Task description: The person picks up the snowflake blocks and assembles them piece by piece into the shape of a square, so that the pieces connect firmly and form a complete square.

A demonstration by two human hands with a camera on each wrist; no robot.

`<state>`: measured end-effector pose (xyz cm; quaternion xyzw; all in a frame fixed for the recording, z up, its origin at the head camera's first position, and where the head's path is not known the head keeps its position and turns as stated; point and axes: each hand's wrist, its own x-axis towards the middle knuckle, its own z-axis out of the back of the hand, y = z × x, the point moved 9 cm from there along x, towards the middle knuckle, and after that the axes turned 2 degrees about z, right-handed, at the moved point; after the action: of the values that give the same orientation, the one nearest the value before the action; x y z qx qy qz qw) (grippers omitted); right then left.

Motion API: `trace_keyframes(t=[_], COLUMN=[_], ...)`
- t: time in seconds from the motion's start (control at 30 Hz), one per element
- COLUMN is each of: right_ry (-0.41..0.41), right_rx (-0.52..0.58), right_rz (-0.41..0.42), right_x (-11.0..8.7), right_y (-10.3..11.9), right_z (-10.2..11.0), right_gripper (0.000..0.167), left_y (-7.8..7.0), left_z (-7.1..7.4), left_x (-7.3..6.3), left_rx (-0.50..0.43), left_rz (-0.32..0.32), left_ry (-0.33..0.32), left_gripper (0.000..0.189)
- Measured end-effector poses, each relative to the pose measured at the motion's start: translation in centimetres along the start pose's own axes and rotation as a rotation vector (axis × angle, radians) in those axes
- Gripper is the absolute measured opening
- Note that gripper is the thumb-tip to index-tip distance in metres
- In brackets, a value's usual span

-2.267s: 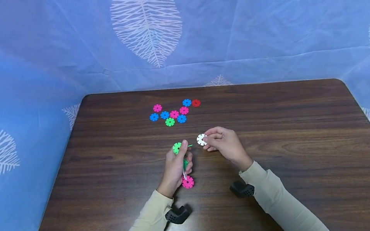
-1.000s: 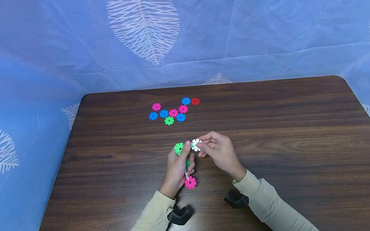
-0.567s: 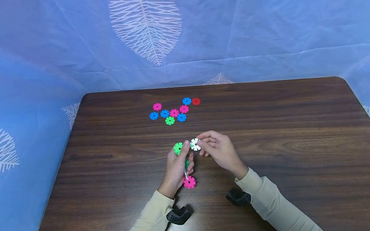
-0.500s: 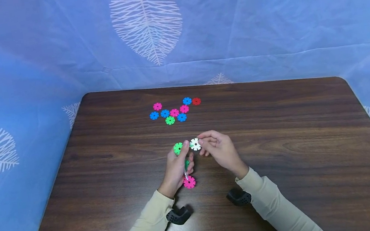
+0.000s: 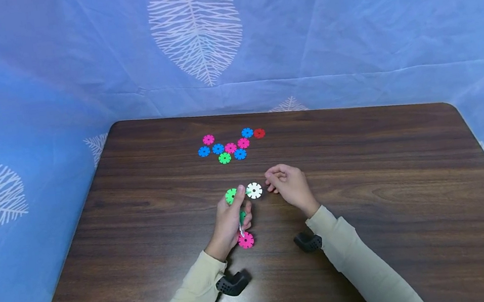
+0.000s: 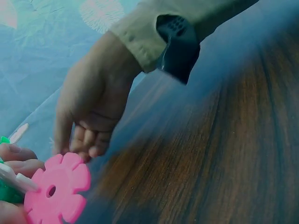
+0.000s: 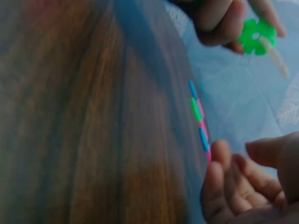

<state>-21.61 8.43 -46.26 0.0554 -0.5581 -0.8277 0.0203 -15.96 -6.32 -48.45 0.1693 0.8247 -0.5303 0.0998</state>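
My left hand [image 5: 226, 227] grips a chain of joined notched plastic discs between thumb and curled fingers. A green disc [image 5: 230, 196] shows at the thumb tip, and a white disc [image 5: 254, 190] sticks out to the right on a green edge-on disc. Lower down are another green piece, a white one seen edge-on, and a pink disc [image 6: 70, 189] by the palm; the fingers hide some joints. My right hand [image 5: 291, 186] hovers just right of the white disc, apart from it, fingers loosely bent around nothing. In the right wrist view the green disc [image 7: 251, 33] and the white edge slot together.
Farther back on the brown wooden table [image 5: 365, 180] lie several loose discs: blue [image 5: 204, 151], pink [image 5: 208, 139], green [image 5: 224, 158] and red [image 5: 259, 133]. A blue leaf-patterned cloth [image 5: 298, 21] hangs behind the table and at its sides.
My right hand brought the white disc left onto the green edge-on disc, then let go and drew back slightly right. The white disc stays attached to the chain in my left hand.
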Motion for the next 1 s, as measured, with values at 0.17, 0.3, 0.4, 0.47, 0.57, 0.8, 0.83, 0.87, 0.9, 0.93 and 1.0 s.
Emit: trace_keyframes(t=[0.17, 0.3, 0.4, 0.47, 0.57, 0.8, 0.83, 0.87, 0.9, 0.93, 1.0], right_ry=[-0.055, -0.076, -0.080, -0.090, -0.108, -0.140, -0.143, -0.144, -0.145, -0.147, -0.157], right_rx=[-0.092, -0.180, -0.233, -0.257, -0.290, -0.356, -0.367, -0.379, -0.393, -0.404, -0.428], right_rz=[-0.031, -0.030, -0.031, -0.036, -0.036, -0.014, -0.009, -0.005, -0.002, 0.000, 0.002], right_x=[1.3, 2.6, 3.5, 4.1, 5.0, 6.8, 7.0, 7.1, 7.2, 7.3, 7.4], right_y=[-0.2, 0.4, 0.7, 0.8, 1.2, 1.9, 1.9, 2.0, 2.1, 2.1, 2.3], right_z=[-0.1, -0.3, -0.7, -1.0, -1.4, -2.6, -2.7, -2.9, -3.0, -3.1, -3.3], right_gripper=[0.017, 0.019, 0.021, 0.022, 0.023, 0.027, 0.027, 0.028, 0.029, 0.030, 0.033], left_y=[0.1, 0.0, -0.2, -0.4, -0.7, -1.0, -1.0, -1.0, -1.0, -1.0, -0.9], left_z=[0.3, 0.4, 0.5, 0.6, 0.7, 0.8, 0.8, 0.9, 0.9, 0.9, 1.0], left_x=[0.0, -0.1, -0.2, -0.2, -0.2, -0.2, -0.2, -0.3, -0.2, -0.3, -0.2], left_rx=[-0.010, -0.009, -0.005, -0.002, 0.007, 0.024, 0.025, 0.029, 0.032, 0.033, 0.033], left_rz=[0.006, 0.008, 0.008, 0.005, -0.005, 0.002, 0.005, 0.006, 0.007, 0.006, 0.007], left_ry=[-0.017, -0.018, -0.025, -0.032, -0.041, -0.047, -0.049, -0.051, -0.053, -0.055, -0.060], left_gripper=[0.033, 0.034, 0.033, 0.033, 0.034, 0.037, 0.037, 0.037, 0.037, 0.037, 0.036])
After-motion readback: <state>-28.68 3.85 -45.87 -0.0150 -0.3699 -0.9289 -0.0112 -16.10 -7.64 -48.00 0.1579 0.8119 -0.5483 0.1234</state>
